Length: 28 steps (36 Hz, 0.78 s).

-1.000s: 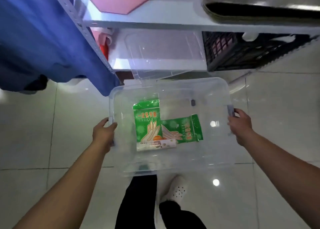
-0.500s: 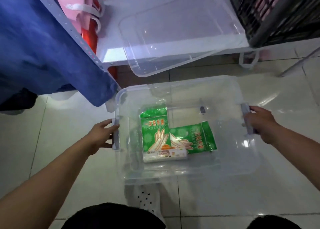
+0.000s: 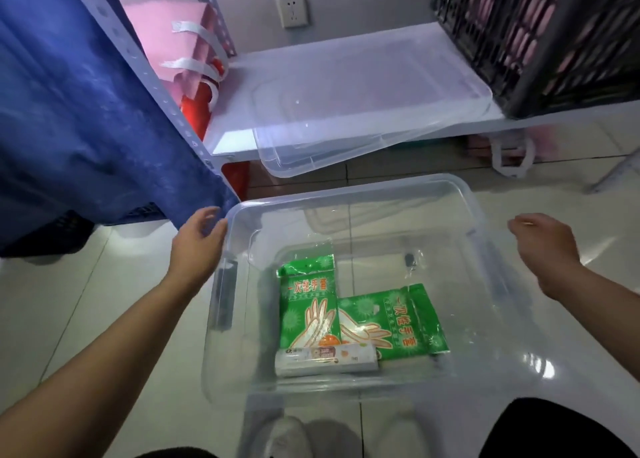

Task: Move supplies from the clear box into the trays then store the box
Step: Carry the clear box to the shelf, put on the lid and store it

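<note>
A white tiled floor (image 3: 86, 302) fills the lower part of the view, seen from above by a person looking down at their own two bare arms. Beyond the left hand, a large blue cloth (image 3: 79, 104) hangs over the corner post of a metal shelf unit (image 3: 346, 125). The lowest shelf board runs across the view beyond both hands. A black slatted crate (image 3: 540, 38) stands on it beyond the right hand, and a clear lid (image 3: 367, 111) lies on it between the two hands' lines, its near edge jutting out over the floor. A pink bag (image 3: 180, 38) with white straps sits at the shelf's far left, beyond the left hand.

Between the hands, the clear box (image 3: 349, 194) rests on the floor, open at the top. The left hand (image 3: 199, 243) is loosely open, fingers curled at the box's left rim near its far corner, just above the grey side handle (image 3: 225, 291); whether the fingertips touch the rim is unclear. The right hand (image 3: 543, 250) is open and relaxed, hovering just outside the right rim, grasping nothing.

Inside the box, nearer the person than both hands, lie two green packets of disposable gloves (image 3: 308, 305), one upright and one turned sideways toward the right hand, overlapping at the corner. A small white carton (image 3: 325, 359) lies across their near edge. A tiny dark item (image 3: 410, 259) sits alone on the box floor toward the right hand.

Below the box, pale shoes (image 3: 287, 437) and dark trouser knees (image 3: 540, 426) show.
</note>
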### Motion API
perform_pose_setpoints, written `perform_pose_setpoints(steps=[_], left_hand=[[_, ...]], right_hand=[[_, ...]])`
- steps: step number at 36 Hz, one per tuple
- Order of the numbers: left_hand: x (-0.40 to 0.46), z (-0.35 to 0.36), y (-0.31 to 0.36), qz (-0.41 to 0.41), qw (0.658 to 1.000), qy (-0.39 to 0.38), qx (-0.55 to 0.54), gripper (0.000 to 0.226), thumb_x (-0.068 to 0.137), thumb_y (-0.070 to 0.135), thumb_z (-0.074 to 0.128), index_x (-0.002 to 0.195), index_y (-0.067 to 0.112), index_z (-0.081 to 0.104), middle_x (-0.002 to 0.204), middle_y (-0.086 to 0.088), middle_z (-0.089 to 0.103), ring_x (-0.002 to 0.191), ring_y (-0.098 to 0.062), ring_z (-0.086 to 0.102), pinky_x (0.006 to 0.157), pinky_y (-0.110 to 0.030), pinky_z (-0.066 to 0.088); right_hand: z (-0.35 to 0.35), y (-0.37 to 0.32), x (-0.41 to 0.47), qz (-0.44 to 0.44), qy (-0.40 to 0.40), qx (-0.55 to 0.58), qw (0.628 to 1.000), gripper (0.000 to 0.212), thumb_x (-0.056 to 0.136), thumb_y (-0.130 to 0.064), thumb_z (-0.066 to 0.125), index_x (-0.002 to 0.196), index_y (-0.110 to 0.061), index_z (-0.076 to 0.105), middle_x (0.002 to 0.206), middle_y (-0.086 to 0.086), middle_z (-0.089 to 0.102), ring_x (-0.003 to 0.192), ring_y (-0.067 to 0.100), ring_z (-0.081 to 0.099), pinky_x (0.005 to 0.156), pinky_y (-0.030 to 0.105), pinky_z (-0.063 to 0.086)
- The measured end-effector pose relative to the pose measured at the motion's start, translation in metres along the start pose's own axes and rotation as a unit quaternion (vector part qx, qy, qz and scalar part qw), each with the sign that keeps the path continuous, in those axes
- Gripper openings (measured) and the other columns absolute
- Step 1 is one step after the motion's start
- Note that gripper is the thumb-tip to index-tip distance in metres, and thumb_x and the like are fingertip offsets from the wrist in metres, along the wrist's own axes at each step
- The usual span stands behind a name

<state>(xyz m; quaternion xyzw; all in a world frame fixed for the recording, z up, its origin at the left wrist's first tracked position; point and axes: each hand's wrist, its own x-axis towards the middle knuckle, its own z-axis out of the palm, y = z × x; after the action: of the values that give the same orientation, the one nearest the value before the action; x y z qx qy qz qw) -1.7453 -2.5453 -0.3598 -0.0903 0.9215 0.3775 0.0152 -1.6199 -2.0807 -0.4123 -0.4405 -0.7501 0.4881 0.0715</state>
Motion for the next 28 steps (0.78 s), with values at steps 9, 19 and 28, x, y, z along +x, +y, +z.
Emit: perform_pose_setpoints(steps=[9,19,28], left_hand=[[0.054,0.054,0.098,0.237,0.905,-0.026,0.352,0.049,0.093,0.024,0.061,0.14,0.019,0.052,0.145,-0.007,0.05,0.134,-0.03,0.042,0.11,-0.044,0.036],[0.035,0.054,0.111,0.35,0.856,0.058,0.377,0.017,0.092,0.006,0.058,0.107,0.009,0.067,0.14,-0.013,0.056,0.14,-0.033,0.038,0.116,-0.049,0.024],[-0.033,-0.05,0.178,0.442,0.866,0.144,0.184,0.025,0.081,-0.002,0.073,0.099,0.005,0.058,0.128,-0.022,0.055,0.106,-0.042,0.058,0.071,-0.042,0.053]], right_hand=[[0.016,-0.032,-0.049,-0.251,-0.083,-0.348,0.9,0.059,0.091,-0.043,0.058,0.146,-0.029,0.043,0.157,0.005,0.037,0.142,0.032,0.032,0.112,0.047,0.031],[-0.032,-0.042,-0.076,-0.243,-0.097,-0.316,0.912,0.055,0.092,-0.035,0.06,0.144,-0.028,0.045,0.158,0.001,0.035,0.145,0.027,0.03,0.113,0.045,0.027],[-0.051,-0.112,-0.058,-0.159,-0.089,0.001,0.983,0.077,0.083,-0.028,0.076,0.149,-0.03,0.036,0.156,0.004,0.039,0.139,0.027,0.04,0.106,0.041,0.04]])
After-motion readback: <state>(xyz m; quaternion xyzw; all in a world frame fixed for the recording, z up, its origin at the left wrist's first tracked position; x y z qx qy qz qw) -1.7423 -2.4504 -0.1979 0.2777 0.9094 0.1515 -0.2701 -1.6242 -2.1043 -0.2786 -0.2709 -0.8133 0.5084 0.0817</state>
